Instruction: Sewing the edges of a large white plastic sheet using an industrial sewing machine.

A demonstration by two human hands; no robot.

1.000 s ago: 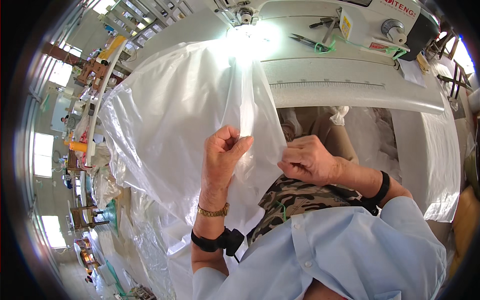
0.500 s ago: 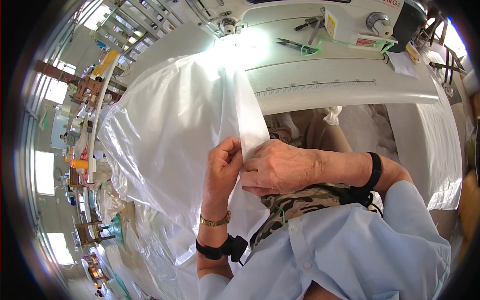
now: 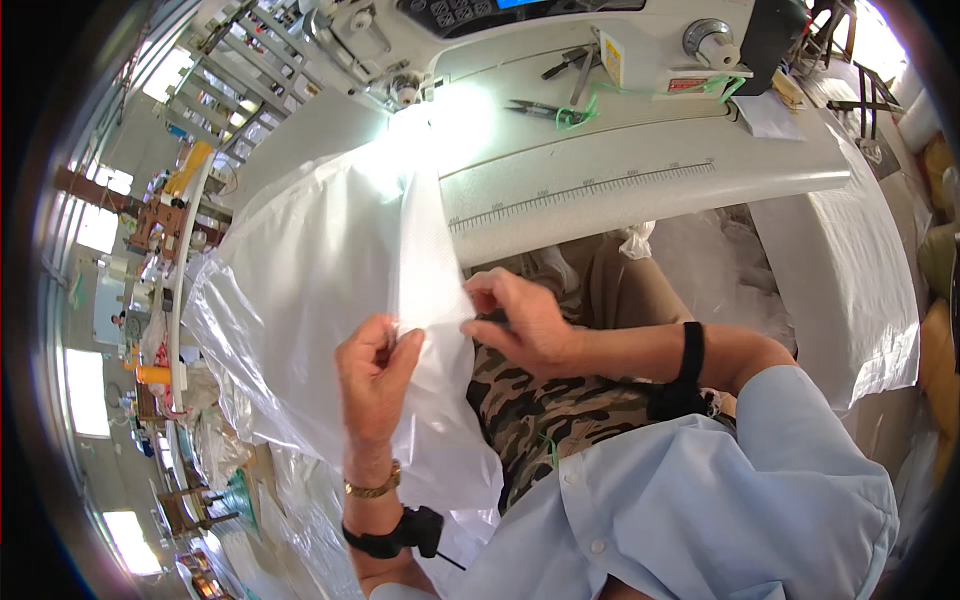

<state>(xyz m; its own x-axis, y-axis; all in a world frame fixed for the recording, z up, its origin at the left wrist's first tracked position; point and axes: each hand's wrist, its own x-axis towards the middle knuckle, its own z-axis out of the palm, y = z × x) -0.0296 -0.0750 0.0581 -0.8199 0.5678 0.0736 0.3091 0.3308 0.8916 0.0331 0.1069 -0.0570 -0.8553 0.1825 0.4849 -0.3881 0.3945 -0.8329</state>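
White, shiny woven plastic sheeting [image 3: 290, 270] hangs from the sewing head [image 3: 405, 90] toward my lap, with a folded strip [image 3: 430, 250] along its right side. My left hand [image 3: 375, 375] is closed in a pinch on the strip's left edge, thumb on top. At the strip's right edge is my right hand [image 3: 525, 320], its thumb and forefinger apart and slightly blurred, the tips at or just beside the material. Bright lamp glare hides the spot where the sheeting meets the needle.
A white machine bed [image 3: 600, 190] with a printed ruler curves across the front. Dark thread snips [image 3: 545, 110] and green thread lie on it. White sheeting [image 3: 840, 270] drapes at the right. Metal racks [image 3: 240, 90] and other workstations stand to the left.
My hands were close together on the strip; now the right has drawn off to its right edge and its fingers have parted. The left still pinches. The whole view has shifted.
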